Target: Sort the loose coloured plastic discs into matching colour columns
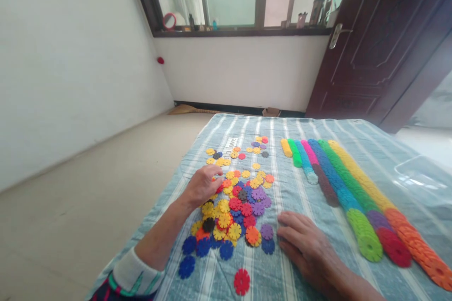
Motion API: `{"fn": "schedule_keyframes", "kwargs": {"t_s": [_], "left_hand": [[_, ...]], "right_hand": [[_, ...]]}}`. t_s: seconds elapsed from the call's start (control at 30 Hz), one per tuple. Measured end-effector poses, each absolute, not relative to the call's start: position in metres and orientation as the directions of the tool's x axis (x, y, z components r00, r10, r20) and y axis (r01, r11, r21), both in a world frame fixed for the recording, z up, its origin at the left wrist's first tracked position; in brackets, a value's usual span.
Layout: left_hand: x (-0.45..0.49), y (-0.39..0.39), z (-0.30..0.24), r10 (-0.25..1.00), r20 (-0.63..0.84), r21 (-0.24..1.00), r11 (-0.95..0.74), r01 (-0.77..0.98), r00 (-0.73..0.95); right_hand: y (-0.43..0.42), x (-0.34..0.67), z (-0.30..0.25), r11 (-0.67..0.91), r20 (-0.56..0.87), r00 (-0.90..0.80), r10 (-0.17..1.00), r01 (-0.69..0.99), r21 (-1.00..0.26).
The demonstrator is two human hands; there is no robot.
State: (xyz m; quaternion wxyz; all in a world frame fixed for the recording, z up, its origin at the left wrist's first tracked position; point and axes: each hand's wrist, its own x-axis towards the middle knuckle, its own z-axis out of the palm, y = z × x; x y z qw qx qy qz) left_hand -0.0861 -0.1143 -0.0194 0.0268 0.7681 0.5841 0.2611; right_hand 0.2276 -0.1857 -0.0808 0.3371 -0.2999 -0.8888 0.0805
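Note:
A pile of flat, flower-shaped plastic discs [237, 207] in yellow, red, blue, purple and orange lies on a blue striped cloth [300, 127]. My left hand [203, 184] rests on the pile's left edge, fingers curled on the discs; what they grip is hidden. My right hand [305, 243] lies flat on the cloth just right of the pile, fingers stretched toward a purple disc [267, 231]. Several long rods of stacked discs [348, 193], sorted by colour, lie side by side to the right.
A clear plastic tub [422, 179] sits at the cloth's right edge. A single red disc [242, 281] lies near the front. Beyond are a bare floor, a white wall, a window sill with small items [247, 26], and a dark wooden door [381, 37].

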Motion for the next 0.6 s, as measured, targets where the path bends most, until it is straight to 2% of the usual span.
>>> {"fn": "schedule_keyframes", "kwargs": {"t_s": [0.27, 0.6], "left_hand": [[-0.077, -0.112, -0.038, 0.892, 0.363, 0.289, -0.381, 0.878, 0.268], [-0.07, -0.118, -0.033, 0.907, 0.185, 0.31, -0.418, 0.854, 0.377]], "right_hand": [[-0.185, 0.228, -0.08, 0.816, 0.559, -0.598, 0.574, 0.472, -0.333], [-0.186, 0.228, -0.079, 0.805, 0.529, -0.609, 0.591, 0.483, -0.344]]}}
